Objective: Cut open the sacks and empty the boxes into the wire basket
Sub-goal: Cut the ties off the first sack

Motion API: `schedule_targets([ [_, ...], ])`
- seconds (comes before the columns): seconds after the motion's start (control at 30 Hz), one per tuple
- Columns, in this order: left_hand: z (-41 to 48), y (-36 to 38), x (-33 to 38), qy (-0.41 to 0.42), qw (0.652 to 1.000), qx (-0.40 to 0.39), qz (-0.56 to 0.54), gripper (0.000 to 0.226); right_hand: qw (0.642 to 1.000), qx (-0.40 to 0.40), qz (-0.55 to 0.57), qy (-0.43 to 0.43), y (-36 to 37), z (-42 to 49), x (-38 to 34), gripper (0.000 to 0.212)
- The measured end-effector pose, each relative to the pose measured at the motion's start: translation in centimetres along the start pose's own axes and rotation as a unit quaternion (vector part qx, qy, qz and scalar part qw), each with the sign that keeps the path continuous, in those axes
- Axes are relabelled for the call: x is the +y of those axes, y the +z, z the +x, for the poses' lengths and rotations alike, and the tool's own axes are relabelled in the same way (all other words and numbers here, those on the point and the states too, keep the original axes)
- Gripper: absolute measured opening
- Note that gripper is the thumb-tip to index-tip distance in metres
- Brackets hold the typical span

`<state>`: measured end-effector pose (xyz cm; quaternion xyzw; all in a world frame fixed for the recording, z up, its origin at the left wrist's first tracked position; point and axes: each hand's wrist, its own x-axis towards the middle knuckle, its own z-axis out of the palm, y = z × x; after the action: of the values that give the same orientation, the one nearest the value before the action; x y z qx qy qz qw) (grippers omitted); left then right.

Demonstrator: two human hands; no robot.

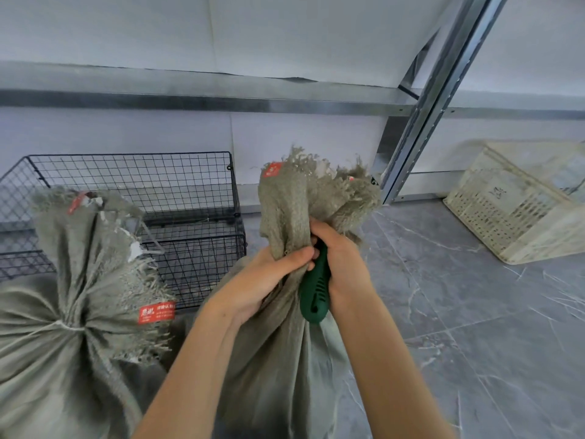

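Grey veined floor tiles [474,312] hold a black wire basket [190,191] and a tied grey-green woven sack [63,327]. The left hand [275,270] grips a second sack [285,375] by its neck, and the right hand [345,264] grips a green plastic tool handle [316,286].

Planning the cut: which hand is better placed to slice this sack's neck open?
The right hand: it grips the green-handled cutter against the sack neck, while the left hand just grips the fabric.

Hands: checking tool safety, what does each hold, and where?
Left hand grips the sack at its gathered neck; right hand holds the green-handled tool by its handle.
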<state>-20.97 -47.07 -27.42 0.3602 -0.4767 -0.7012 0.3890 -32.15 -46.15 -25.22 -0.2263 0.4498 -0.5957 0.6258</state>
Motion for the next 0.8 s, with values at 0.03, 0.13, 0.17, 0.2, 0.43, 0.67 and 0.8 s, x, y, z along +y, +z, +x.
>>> schedule_targets([
  [0.03,0.0,0.3,-0.2,0.003,1.0,0.019,-0.023,0.037,1.0,0.007,0.011,-0.001,0.0,0.1,0.1,0.034],
  [0.13,0.1,0.8,-0.6,0.008,0.994,0.053,-0.091,0.032,0.999,0.012,0.037,-0.005,0.1,0.4,0.4,0.031],
  [0.17,0.2,0.8,-0.5,0.001,0.992,0.058,-0.112,0.031,0.999,0.01,0.037,-0.002,0.1,0.5,0.4,0.031],
  [0.2,0.2,0.6,-0.5,-0.011,0.99,0.059,-0.125,0.03,1.0,0.004,0.03,0.005,0.0,0.5,0.3,0.028],
  [0.43,0.0,-1.0,-0.4,-0.077,0.993,-0.003,-0.086,0.02,0.993,-0.077,-0.076,0.052,-1.5,0.6,-1.3,0.025],
  [0.67,0.6,-2.0,0.3,-0.017,0.982,0.163,-0.09,0.023,0.928,-0.163,-0.323,0.093,-4.9,-0.2,-3.5,0.023],
  [0.8,1.1,-2.1,0.2,0.004,0.974,0.204,-0.098,0.022,0.885,-0.204,-0.395,0.14,-7.0,-1.0,-4.3,0.024],
])
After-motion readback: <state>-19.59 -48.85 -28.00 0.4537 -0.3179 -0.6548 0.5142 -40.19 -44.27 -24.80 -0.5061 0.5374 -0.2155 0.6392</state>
